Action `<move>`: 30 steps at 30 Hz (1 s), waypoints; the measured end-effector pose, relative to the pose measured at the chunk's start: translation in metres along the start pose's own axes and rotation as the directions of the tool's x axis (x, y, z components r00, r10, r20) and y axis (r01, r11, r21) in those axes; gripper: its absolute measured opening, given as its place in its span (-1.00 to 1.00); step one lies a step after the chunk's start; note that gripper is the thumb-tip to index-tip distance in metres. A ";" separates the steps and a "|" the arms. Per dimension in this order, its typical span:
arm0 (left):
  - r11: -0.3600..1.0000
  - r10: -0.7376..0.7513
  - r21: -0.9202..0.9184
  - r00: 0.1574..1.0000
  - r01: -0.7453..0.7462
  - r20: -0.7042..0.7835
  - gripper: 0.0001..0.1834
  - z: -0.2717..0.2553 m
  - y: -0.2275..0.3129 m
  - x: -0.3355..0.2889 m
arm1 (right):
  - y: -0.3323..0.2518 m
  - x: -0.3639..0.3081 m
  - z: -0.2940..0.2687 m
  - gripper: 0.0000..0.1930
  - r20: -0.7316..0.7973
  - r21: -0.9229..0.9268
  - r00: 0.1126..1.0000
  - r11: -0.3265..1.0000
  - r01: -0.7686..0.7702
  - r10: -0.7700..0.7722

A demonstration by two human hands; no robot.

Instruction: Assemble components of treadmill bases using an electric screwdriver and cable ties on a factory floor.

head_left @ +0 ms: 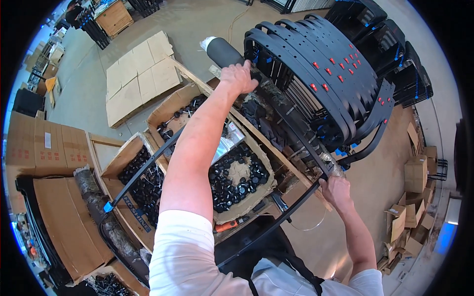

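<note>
A U-shaped black metal tube frame (289, 123) stretches between my hands over a workbench. My left hand (238, 79) is closed around its far corner, beside a black padded roller (224, 52). My right hand (336, 191) grips the near-right corner, next to a bar wrapped in worn clear film (332, 165). One leg of the frame runs under my left forearm and ends in a blue cap (108, 206). The other leg passes toward my body, its end hidden. Below the frame, cardboard boxes (269, 190) hold many black round-headed fittings (229, 185). A plastic bag (228, 139) lies among them.
Curved black frames (316, 54) with red pieces stand stacked just beyond my hands. An orange-handled tool (225, 226) lies at the bench's near edge. Flattened cardboard (143, 74) lies on the floor at far left; cartons (47, 143) stand left, and more boxes (415, 173) right.
</note>
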State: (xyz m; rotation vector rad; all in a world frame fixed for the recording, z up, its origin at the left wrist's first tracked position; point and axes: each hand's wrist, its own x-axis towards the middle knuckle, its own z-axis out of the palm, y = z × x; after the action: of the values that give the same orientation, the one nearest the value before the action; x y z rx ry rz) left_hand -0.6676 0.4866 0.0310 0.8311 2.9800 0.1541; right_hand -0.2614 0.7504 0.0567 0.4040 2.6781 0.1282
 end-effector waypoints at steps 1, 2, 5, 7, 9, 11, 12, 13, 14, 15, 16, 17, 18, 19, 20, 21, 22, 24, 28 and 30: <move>0.989 -0.139 -0.028 0.981 0.144 0.135 -0.42 -0.007 0.006 0.000 | 0.001 0.000 0.000 -0.52 0.004 -0.011 1.000 1.000 -0.002 0.002; 0.989 -0.139 -0.032 0.981 0.144 0.138 -0.42 -0.004 0.005 0.003 | 0.002 0.000 0.000 -0.52 0.008 -0.022 1.000 1.000 -0.003 0.004; 0.997 0.026 0.067 0.969 -0.044 0.246 -0.37 0.000 -0.012 0.005 | -0.001 0.001 0.001 -0.53 -0.037 0.016 0.999 1.000 0.026 -0.026; 0.999 0.045 0.018 0.999 -0.045 0.013 -0.38 0.002 -0.005 -0.002 | 0.003 0.000 0.002 -0.53 -0.034 0.014 0.999 1.000 0.019 -0.019; 0.999 -0.042 -0.021 0.993 0.045 0.110 -0.38 -0.003 -0.005 0.002 | 0.003 0.001 0.002 -0.53 -0.037 0.014 0.999 1.000 0.022 -0.022; 0.988 -0.136 -0.043 0.969 0.148 0.206 -0.38 -0.005 -0.009 0.000 | -0.001 0.003 0.001 -0.54 -0.024 0.014 0.999 1.000 0.025 -0.025; 0.998 -0.061 -0.015 0.981 0.065 0.185 -0.38 -0.004 -0.011 -0.002 | -0.003 0.004 0.001 -0.54 -0.026 0.016 0.999 0.999 0.036 -0.035; 1.000 0.013 0.016 0.986 -0.016 0.166 -0.38 -0.003 -0.013 -0.004 | -0.004 0.004 0.002 -0.54 -0.032 0.018 0.999 0.999 0.037 -0.036; 1.000 -0.001 0.023 0.986 -0.003 0.166 -0.38 -0.003 -0.014 -0.004 | -0.005 0.004 0.002 -0.55 -0.037 0.021 0.999 0.999 0.040 -0.039; 0.997 -0.052 -0.048 0.990 0.058 0.131 -0.40 -0.009 0.003 -0.006 | 0.002 0.000 0.004 -0.55 -0.032 0.012 0.999 0.999 0.034 -0.034; 0.986 -0.125 -0.103 0.988 0.135 0.096 -0.42 -0.014 0.008 -0.007 | 0.004 0.000 0.003 -0.55 -0.046 0.015 0.999 1.000 0.027 -0.027; 0.975 -0.155 -0.140 0.980 0.173 0.128 -0.46 -0.012 0.013 -0.004 | 0.007 -0.002 0.003 -0.55 -0.059 0.017 0.998 1.000 0.020 -0.019; 0.961 -0.190 -0.171 0.969 0.216 0.156 -0.49 -0.006 0.012 0.002 | 0.007 -0.002 0.001 -0.55 -0.068 0.018 0.997 0.999 0.044 -0.042; 0.979 -0.139 -0.124 0.976 0.160 0.166 -0.50 0.003 0.002 0.005 | 0.002 -0.002 0.000 -0.56 -0.074 0.027 0.996 0.999 0.044 -0.042; 0.991 -0.099 -0.067 0.978 0.113 0.186 -0.50 0.011 -0.015 0.003 | -0.008 0.001 0.001 -0.57 -0.078 0.042 0.995 0.997 0.058 -0.054; 0.998 -0.057 -0.008 0.992 0.058 0.110 -0.52 0.015 -0.016 0.000 | -0.009 0.003 0.000 -0.57 -0.085 0.040 0.993 0.996 0.081 -0.077; 0.999 0.001 0.049 0.999 -0.003 0.038 -0.52 0.019 -0.010 -0.004 | -0.007 0.002 -0.001 -0.57 -0.067 0.031 0.997 0.998 0.051 -0.048; 1.000 -0.029 0.010 1.000 0.029 -0.001 -0.54 0.020 0.000 -0.006 | -0.004 -0.001 -0.002 -0.58 -0.052 0.013 0.998 1.000 0.024 -0.023; 0.987 -0.109 -0.110 0.993 0.114 0.055 -0.61 0.022 0.001 -0.003 | 0.000 -0.001 -0.002 -0.55 -0.020 -0.011 0.999 0.999 0.034 -0.034; 0.996 -0.091 -0.009 0.994 0.090 -0.066 -0.68 0.035 -0.007 -0.009 | -0.006 0.003 0.003 -0.55 -0.042 0.008 0.996 0.997 0.076 -0.076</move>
State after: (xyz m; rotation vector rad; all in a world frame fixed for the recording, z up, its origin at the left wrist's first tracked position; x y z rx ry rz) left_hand -0.6617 0.4787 -0.0045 0.7024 3.0702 0.1907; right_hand -0.2641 0.7453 0.0520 0.3047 2.7314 0.1024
